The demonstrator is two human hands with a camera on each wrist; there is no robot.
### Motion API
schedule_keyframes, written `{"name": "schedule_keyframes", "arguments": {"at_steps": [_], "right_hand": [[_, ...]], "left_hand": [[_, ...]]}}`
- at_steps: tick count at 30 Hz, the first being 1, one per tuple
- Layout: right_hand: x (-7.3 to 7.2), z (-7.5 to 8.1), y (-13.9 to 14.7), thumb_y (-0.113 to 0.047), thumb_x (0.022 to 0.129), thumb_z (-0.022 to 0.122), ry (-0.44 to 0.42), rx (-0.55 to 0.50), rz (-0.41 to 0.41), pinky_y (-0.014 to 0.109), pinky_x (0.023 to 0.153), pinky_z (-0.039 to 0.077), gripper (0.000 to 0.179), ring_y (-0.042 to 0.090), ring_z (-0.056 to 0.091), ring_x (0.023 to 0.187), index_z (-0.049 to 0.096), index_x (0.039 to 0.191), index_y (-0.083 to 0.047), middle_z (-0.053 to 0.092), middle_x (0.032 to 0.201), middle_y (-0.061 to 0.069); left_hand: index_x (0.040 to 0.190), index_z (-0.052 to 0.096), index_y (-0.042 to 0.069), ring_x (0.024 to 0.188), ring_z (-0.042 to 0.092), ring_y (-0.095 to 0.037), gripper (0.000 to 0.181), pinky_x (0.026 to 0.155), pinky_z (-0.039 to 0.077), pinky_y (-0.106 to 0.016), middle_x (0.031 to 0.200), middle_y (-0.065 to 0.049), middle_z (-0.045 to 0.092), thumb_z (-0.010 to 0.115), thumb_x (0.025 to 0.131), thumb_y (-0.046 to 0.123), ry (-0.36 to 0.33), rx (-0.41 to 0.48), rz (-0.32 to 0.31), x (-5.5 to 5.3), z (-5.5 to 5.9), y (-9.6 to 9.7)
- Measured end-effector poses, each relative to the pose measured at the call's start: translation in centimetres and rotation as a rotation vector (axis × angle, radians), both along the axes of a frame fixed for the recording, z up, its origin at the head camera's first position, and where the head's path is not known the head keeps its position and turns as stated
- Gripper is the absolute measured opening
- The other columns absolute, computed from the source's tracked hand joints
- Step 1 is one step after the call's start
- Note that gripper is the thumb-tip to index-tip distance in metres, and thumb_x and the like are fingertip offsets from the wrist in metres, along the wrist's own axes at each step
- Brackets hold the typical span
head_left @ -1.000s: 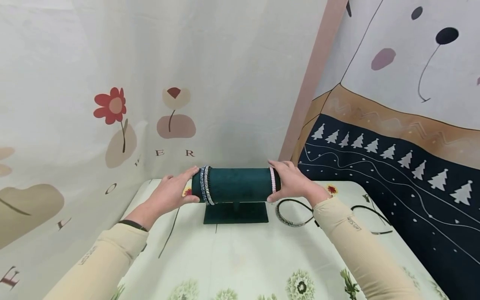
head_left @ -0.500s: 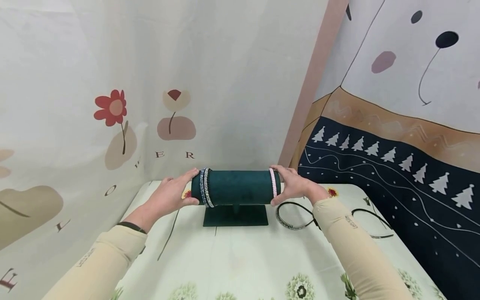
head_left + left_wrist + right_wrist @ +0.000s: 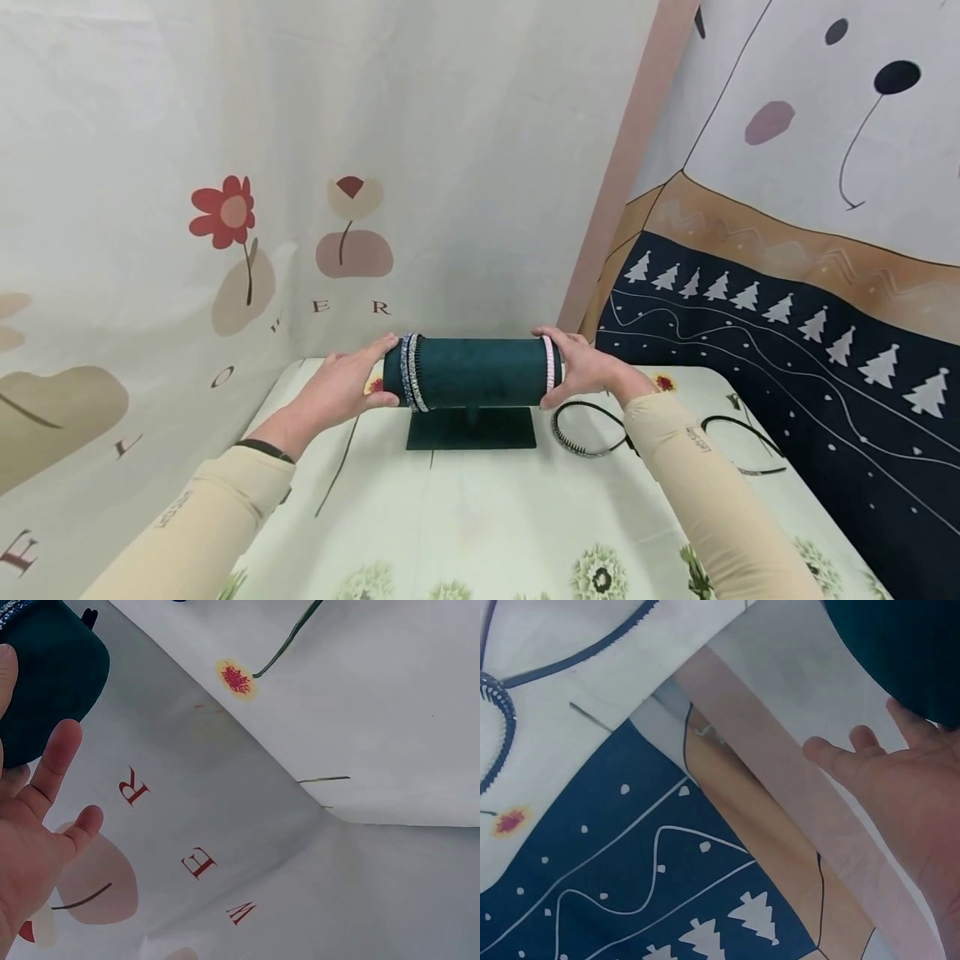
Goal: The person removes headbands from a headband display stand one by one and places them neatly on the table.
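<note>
A dark green headband display stand (image 3: 480, 372), a thick horizontal roll on a flat base (image 3: 471, 429), stands on the table. My left hand (image 3: 341, 387) holds the roll's left end, thumb in front and fingers over the top. Beside it, blue and silver glittery headbands (image 3: 411, 372) wrap the roll. My right hand (image 3: 588, 367) holds the right end, its fingertips and thumb right at a pink headband (image 3: 550, 367). In the left wrist view, some fingers of the left hand (image 3: 30, 832) stand out past the roll's end; the right hand (image 3: 900, 776) looks similar in its view.
A black toothed headband (image 3: 581, 452) lies on the flower-print tablecloth (image 3: 480, 508), close under my right wrist. Farther right lies another black headband (image 3: 742, 423). A pale printed curtain (image 3: 465, 167) hangs behind, and a dark tree-print cloth (image 3: 750, 333) borders the right side.
My right hand's fingertips shift slightly back off the pink headband, then reach a little over it again. The left hand and the stand stay in place.
</note>
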State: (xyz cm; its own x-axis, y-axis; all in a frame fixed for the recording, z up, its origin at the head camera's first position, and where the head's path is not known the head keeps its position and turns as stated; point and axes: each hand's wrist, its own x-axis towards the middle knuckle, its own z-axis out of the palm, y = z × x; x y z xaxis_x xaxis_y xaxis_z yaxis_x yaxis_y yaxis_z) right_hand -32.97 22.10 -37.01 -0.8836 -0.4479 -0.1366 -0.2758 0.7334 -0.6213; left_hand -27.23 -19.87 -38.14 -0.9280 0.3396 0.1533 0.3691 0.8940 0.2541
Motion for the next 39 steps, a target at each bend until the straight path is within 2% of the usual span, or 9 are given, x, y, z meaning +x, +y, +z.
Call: {"name": "schedule_keyframes", "arguments": {"at_steps": [6,14,19,21,24,27,29,33,39], "right_hand": [[0.2,-0.6,0.4,-0.033,0.072,0.099,0.035,-0.035,-0.004,0.064,0.11,0.054,0.118,0.041,0.031,0.145,0.024,0.165,-0.036,0.032,0.16,0.017],[1.2,-2.1,2.8,-0.035,0.076,0.097,0.053,-0.099,-0.086,0.068,0.115,0.047,0.124,0.041,0.035,0.144,0.015,0.169,-0.026,0.03,0.165,0.016],[2.8,-2.6,5.4,-0.035,0.074,0.1,0.113,-0.108,-0.147,0.067,0.116,0.047,0.128,0.039,0.038,0.14,0.011,0.165,-0.016,0.029,0.166,0.017],[3.9,-2.5,6.5,-0.036,0.073,0.101,0.155,-0.049,-0.159,0.068,0.114,0.047,0.125,0.04,0.037,0.14,0.016,0.162,-0.013,0.032,0.163,0.019],[5.8,-2.5,7.8,-0.04,0.068,0.103,0.253,0.107,-0.139,0.072,0.114,0.044,0.12,0.045,0.033,0.147,0.03,0.159,-0.011,0.04,0.161,0.02],[7.8,-2.9,8.2,-0.043,0.061,0.105,0.368,0.27,-0.058,0.079,0.12,0.031,0.115,0.052,0.03,0.155,0.046,0.154,-0.01,0.052,0.158,0.017],[8.9,-3.6,8.0,-0.043,0.058,0.105,0.406,0.359,0.015,0.082,0.122,0.023,0.112,0.054,0.031,0.156,0.053,0.152,-0.012,0.058,0.155,0.014],[10.6,-6.2,6.8,-0.053,0.054,0.103,0.368,0.5,0.155,0.084,0.124,0.014,0.117,0.055,0.033,0.155,0.054,0.153,-0.014,0.06,0.154,0.013],[11.6,-9.3,5.2,-0.064,0.052,0.1,0.312,0.627,0.24,0.08,0.126,0.016,0.122,0.048,0.033,0.157,0.052,0.156,-0.022,0.058,0.154,0.008]], "left_hand": [[0.169,0.029,0.012,0.149,0.052,-0.042,0.105,0.124,0.032,-0.071,0.174,-0.017,0.035,0.087,0.088,0.042,0.003,-0.003,0.001,0.1,0.0,0.1],[0.169,0.028,0.011,0.147,0.054,-0.042,0.105,0.124,0.032,-0.071,0.174,-0.017,0.035,0.088,0.088,0.041,-0.004,0.004,0.004,0.2,-0.1,0.3],[0.17,0.028,0.011,0.148,0.053,-0.042,0.105,0.124,0.032,-0.071,0.174,-0.017,0.035,0.087,0.088,0.041,0.003,0.004,0.005,0.2,-0.1,0.3],[0.17,0.028,0.012,0.148,0.053,-0.043,0.105,0.124,0.032,-0.072,0.174,-0.017,0.035,0.087,0.089,0.041,0.0,0.004,0.003,0.2,-0.2,0.3],[0.17,0.027,0.012,0.148,0.052,-0.043,0.105,0.124,0.032,-0.072,0.175,-0.017,0.034,0.087,0.089,0.042,-0.002,0.004,0.002,0.1,-0.1,0.3],[0.17,0.027,0.012,0.147,0.054,-0.043,0.105,0.124,0.032,-0.072,0.175,-0.016,0.034,0.086,0.089,0.043,0.004,-0.002,0.005,0.1,0.0,0.1],[0.17,0.027,0.012,0.145,0.056,-0.042,0.105,0.123,0.033,-0.072,0.174,-0.016,0.035,0.086,0.089,0.043,0.01,-0.006,0.008,0.1,0.0,-0.1],[0.17,0.028,0.012,0.145,0.056,-0.042,0.105,0.123,0.034,-0.072,0.174,-0.016,0.035,0.086,0.089,0.044,0.012,-0.006,0.008,0.2,0.0,-0.2],[0.17,0.027,0.013,0.148,0.053,-0.042,0.104,0.124,0.032,-0.072,0.175,-0.016,0.033,0.085,0.09,0.044,-0.002,0.01,0.006,0.2,0.0,0.0]]}}
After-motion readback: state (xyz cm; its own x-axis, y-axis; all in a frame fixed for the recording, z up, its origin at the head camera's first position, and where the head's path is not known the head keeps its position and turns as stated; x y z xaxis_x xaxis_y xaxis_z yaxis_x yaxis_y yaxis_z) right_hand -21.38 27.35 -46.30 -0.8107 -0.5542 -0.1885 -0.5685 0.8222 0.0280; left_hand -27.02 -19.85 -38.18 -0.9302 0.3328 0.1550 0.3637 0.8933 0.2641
